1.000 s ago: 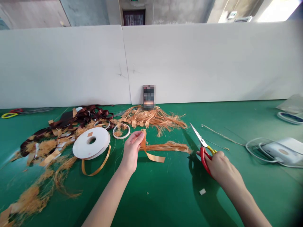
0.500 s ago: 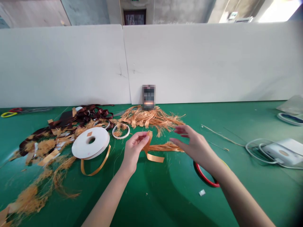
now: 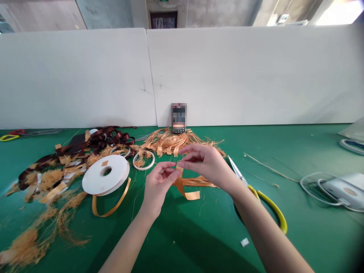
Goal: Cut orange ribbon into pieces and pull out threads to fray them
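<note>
My left hand (image 3: 157,184) pinches the top end of a short orange ribbon piece (image 3: 186,190), whose lower end curls onto the green table (image 3: 199,235). My right hand (image 3: 206,163) meets it from the right, fingertips pinched on the same upper end of the ribbon. Scissors with red and yellow handles (image 3: 265,203) lie on the table under my right forearm, blades pointing away. A white ribbon spool (image 3: 105,174) with an orange tail lies left of my left hand.
Frayed orange ribbon shreds (image 3: 176,142) pile up behind my hands and along the left. Dark brown ribbon (image 3: 99,138) and a small white ring (image 3: 143,160) lie at the left rear. A white device with cable (image 3: 335,185) sits right. White partition boards (image 3: 227,76) close the back.
My right hand let go of the scissors, which now lie on the table, and moved left to the ribbon held by my left hand, pinching its top end.
</note>
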Demonstrator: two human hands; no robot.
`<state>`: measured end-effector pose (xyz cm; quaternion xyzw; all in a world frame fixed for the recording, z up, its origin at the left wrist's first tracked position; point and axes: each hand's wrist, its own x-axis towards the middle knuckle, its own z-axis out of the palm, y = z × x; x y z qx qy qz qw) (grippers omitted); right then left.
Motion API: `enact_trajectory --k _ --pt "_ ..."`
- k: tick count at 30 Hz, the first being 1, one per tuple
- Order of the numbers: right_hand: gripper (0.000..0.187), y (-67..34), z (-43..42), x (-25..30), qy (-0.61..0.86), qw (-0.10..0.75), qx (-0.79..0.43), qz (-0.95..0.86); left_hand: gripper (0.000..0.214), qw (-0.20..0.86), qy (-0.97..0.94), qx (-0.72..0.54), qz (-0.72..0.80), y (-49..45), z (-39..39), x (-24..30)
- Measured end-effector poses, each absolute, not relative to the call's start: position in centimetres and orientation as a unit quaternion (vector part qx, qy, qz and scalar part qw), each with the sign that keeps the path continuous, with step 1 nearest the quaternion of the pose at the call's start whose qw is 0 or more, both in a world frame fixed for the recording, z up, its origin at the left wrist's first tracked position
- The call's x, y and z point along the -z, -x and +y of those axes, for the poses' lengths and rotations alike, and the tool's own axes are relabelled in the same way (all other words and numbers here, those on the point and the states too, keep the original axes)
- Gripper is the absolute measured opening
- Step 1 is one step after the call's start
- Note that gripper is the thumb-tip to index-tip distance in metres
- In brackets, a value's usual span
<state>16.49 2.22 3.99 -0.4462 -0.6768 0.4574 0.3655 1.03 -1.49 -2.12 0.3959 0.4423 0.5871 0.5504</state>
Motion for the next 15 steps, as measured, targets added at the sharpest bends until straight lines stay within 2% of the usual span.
enact_trajectory --k 6,9,15 --pt "0.019 -16.98 2.65 -4.06 0.487 0.431 -0.422 -0.632 0.022 0.533 -0.393 -0.596 0.454 -0.88 -1.48 2.42" --pt "0.024 -17.14 2.74 -4.18 0.501 0.455 -0.403 -0.616 0.021 0.531 -0.393 -0.595 0.458 -0.91 -1.41 2.48" --pt "0.039 -16.44 2.11 -4.43 0.459 0.378 -0.478 -0.647 0.021 0.533 -0.409 -0.587 0.452 -1.09 -1.53 2.33"
